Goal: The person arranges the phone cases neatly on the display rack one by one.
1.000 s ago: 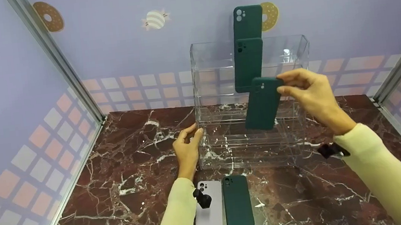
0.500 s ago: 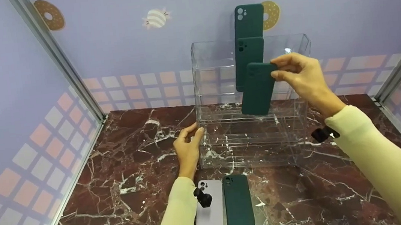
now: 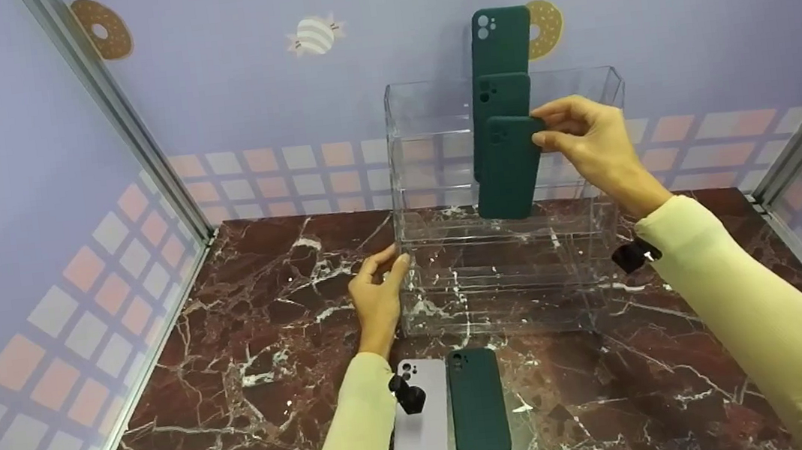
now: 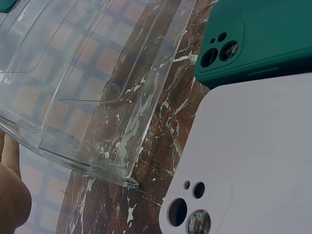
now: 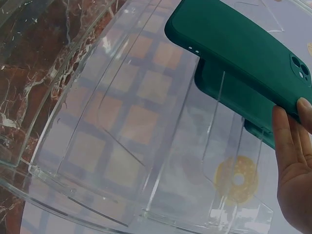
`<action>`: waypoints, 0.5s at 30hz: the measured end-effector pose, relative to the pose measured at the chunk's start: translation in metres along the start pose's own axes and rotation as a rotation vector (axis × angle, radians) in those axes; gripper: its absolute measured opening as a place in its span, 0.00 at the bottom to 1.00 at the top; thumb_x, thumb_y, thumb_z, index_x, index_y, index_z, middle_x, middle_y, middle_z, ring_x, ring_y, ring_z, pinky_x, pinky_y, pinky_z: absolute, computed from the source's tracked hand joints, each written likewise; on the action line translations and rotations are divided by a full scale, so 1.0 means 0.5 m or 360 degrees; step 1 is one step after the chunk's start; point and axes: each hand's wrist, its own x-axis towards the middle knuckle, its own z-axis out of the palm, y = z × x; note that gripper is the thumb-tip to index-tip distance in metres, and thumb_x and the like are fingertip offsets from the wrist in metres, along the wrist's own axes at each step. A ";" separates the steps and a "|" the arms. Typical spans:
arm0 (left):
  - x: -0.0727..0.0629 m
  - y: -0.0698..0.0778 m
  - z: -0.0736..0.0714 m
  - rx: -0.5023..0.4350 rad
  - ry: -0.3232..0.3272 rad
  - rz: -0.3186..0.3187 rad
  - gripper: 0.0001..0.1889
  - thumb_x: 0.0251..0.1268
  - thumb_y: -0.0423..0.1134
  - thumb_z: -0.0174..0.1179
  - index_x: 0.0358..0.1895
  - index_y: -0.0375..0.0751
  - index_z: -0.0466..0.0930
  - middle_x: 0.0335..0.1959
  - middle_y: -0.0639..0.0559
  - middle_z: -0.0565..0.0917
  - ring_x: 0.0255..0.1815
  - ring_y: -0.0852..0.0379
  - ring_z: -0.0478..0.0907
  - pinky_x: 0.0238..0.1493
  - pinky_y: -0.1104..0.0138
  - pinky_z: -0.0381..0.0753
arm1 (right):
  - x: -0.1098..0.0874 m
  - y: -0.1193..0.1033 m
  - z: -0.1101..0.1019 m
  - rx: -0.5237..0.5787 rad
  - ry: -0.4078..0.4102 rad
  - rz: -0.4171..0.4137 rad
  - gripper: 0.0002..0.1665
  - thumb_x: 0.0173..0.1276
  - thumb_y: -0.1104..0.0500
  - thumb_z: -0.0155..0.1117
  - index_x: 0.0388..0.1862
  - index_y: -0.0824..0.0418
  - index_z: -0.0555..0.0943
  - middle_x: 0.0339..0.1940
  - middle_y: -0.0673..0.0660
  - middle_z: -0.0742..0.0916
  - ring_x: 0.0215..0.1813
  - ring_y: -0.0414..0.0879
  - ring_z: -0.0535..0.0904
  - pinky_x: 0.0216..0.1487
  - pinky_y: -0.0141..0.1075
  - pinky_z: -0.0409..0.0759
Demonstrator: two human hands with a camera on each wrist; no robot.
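My right hand (image 3: 592, 146) pinches the upper right corner of a dark green phone case (image 3: 508, 175) between thumb and fingers. That case is held upright before a clear plastic tiered rack (image 3: 418, 106). Behind it, two more green cases stand one above the other in the rack: a middle case (image 3: 507, 92) and a top case (image 3: 501, 40). In the right wrist view the held case (image 5: 234, 44) overlaps the middle case (image 5: 234, 90). My left hand (image 3: 377, 295) holds the rack's left side by its edge, fingertips partly hidden.
On the marbled tabletop (image 3: 245, 311), in front of the rack, lie a pale lilac phone case (image 3: 425, 437) and another green case (image 3: 478, 405), side by side. My left sleeve and wrist camera partly cover the lilac one. Patterned walls (image 3: 241, 84) enclose the back and sides.
My right hand has lifted its green case up and slightly left, so that it covers the lower part of the middle case. The left hand stays at the rack's side.
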 end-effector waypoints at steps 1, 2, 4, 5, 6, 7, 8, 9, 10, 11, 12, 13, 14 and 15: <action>0.000 0.000 0.000 0.0003 0.0001 0.0000 0.13 0.66 0.25 0.72 0.52 0.24 0.87 0.46 0.34 0.88 0.42 0.56 0.86 0.44 0.72 0.82 | 0.002 0.003 0.002 -0.0004 -0.0001 0.0005 0.16 0.70 0.75 0.71 0.56 0.71 0.86 0.44 0.57 0.87 0.43 0.38 0.88 0.48 0.31 0.86; 0.000 0.000 -0.001 0.0006 0.0002 -0.0001 0.13 0.66 0.25 0.72 0.52 0.24 0.88 0.46 0.34 0.88 0.43 0.56 0.86 0.44 0.72 0.82 | 0.003 0.005 0.003 -0.0014 0.0001 0.0005 0.16 0.70 0.75 0.71 0.56 0.71 0.86 0.44 0.57 0.87 0.43 0.38 0.88 0.48 0.31 0.86; 0.001 -0.003 -0.002 -0.0003 0.0006 0.0006 0.13 0.66 0.25 0.72 0.52 0.24 0.88 0.47 0.32 0.88 0.43 0.55 0.86 0.44 0.72 0.82 | 0.004 0.011 0.007 -0.0036 0.0003 0.0000 0.16 0.70 0.75 0.71 0.56 0.71 0.86 0.44 0.58 0.88 0.43 0.40 0.89 0.47 0.31 0.86; 0.002 -0.004 -0.002 0.0001 0.0008 0.0006 0.13 0.65 0.25 0.72 0.51 0.24 0.88 0.46 0.32 0.88 0.43 0.55 0.85 0.43 0.72 0.82 | 0.005 0.014 0.009 -0.0038 0.0003 -0.0001 0.17 0.69 0.75 0.71 0.56 0.72 0.86 0.44 0.58 0.88 0.43 0.41 0.89 0.47 0.31 0.87; 0.002 -0.005 -0.003 -0.0002 0.0008 0.0009 0.13 0.65 0.25 0.72 0.51 0.24 0.88 0.46 0.31 0.88 0.42 0.56 0.85 0.43 0.73 0.82 | 0.006 0.016 0.010 -0.0047 0.0000 -0.0004 0.17 0.70 0.75 0.71 0.56 0.72 0.86 0.45 0.59 0.88 0.43 0.41 0.89 0.47 0.31 0.87; 0.001 -0.005 -0.003 0.0000 0.0010 0.0012 0.13 0.65 0.25 0.72 0.51 0.25 0.88 0.46 0.31 0.88 0.42 0.57 0.85 0.42 0.73 0.81 | 0.006 0.018 0.012 -0.0049 -0.0005 -0.0005 0.17 0.69 0.74 0.72 0.57 0.73 0.86 0.45 0.60 0.89 0.43 0.42 0.89 0.47 0.31 0.87; 0.001 -0.005 -0.004 0.0003 0.0013 0.0014 0.13 0.65 0.25 0.72 0.51 0.25 0.88 0.46 0.32 0.88 0.41 0.58 0.85 0.41 0.73 0.81 | 0.006 0.020 0.014 -0.0049 -0.0011 -0.0002 0.17 0.70 0.74 0.72 0.57 0.73 0.85 0.45 0.62 0.89 0.43 0.42 0.89 0.47 0.31 0.87; 0.001 -0.005 -0.004 0.0006 0.0017 0.0014 0.13 0.65 0.25 0.72 0.51 0.25 0.88 0.46 0.33 0.88 0.41 0.59 0.85 0.41 0.73 0.81 | 0.005 0.022 0.015 -0.0046 -0.0019 0.0002 0.18 0.70 0.74 0.72 0.57 0.73 0.85 0.46 0.64 0.89 0.42 0.41 0.89 0.47 0.31 0.87; 0.000 -0.005 -0.004 0.0006 0.0019 0.0016 0.13 0.65 0.25 0.72 0.51 0.25 0.88 0.46 0.33 0.88 0.41 0.59 0.85 0.41 0.74 0.81 | 0.005 0.024 0.016 -0.0045 -0.0028 0.0007 0.18 0.70 0.73 0.72 0.58 0.73 0.85 0.47 0.65 0.89 0.42 0.41 0.89 0.47 0.31 0.87; 0.000 -0.004 -0.004 0.0007 0.0021 0.0019 0.13 0.65 0.25 0.72 0.51 0.25 0.88 0.46 0.33 0.88 0.40 0.60 0.85 0.41 0.74 0.81 | 0.005 0.025 0.016 -0.0049 -0.0039 0.0015 0.18 0.70 0.73 0.72 0.58 0.73 0.85 0.48 0.67 0.89 0.42 0.40 0.89 0.47 0.31 0.87; 0.000 -0.004 -0.004 0.0001 0.0020 0.0020 0.13 0.65 0.25 0.72 0.51 0.25 0.88 0.46 0.33 0.88 0.40 0.60 0.85 0.41 0.74 0.81 | 0.004 0.027 0.017 -0.0054 -0.0048 0.0020 0.18 0.70 0.73 0.72 0.58 0.73 0.85 0.48 0.68 0.89 0.42 0.39 0.89 0.47 0.31 0.87; 0.000 -0.003 -0.004 0.0002 0.0020 0.0024 0.13 0.65 0.25 0.72 0.51 0.25 0.88 0.46 0.32 0.88 0.40 0.60 0.85 0.40 0.74 0.81 | 0.004 0.029 0.017 -0.0061 -0.0056 0.0025 0.18 0.70 0.73 0.72 0.58 0.73 0.85 0.48 0.68 0.89 0.42 0.39 0.89 0.47 0.31 0.87; 0.000 -0.003 -0.004 -0.0003 0.0017 0.0027 0.13 0.65 0.25 0.72 0.51 0.24 0.88 0.46 0.31 0.88 0.41 0.59 0.85 0.41 0.73 0.81 | 0.003 0.032 0.017 -0.0075 -0.0062 0.0031 0.18 0.70 0.73 0.72 0.59 0.73 0.85 0.49 0.68 0.89 0.42 0.39 0.89 0.48 0.31 0.87; 0.000 -0.003 -0.003 -0.0008 0.0015 0.0030 0.13 0.65 0.24 0.72 0.51 0.23 0.87 0.46 0.30 0.87 0.41 0.59 0.85 0.41 0.73 0.81 | 0.002 0.034 0.017 -0.0087 -0.0067 0.0035 0.18 0.71 0.73 0.72 0.59 0.72 0.85 0.49 0.68 0.89 0.42 0.40 0.89 0.48 0.31 0.87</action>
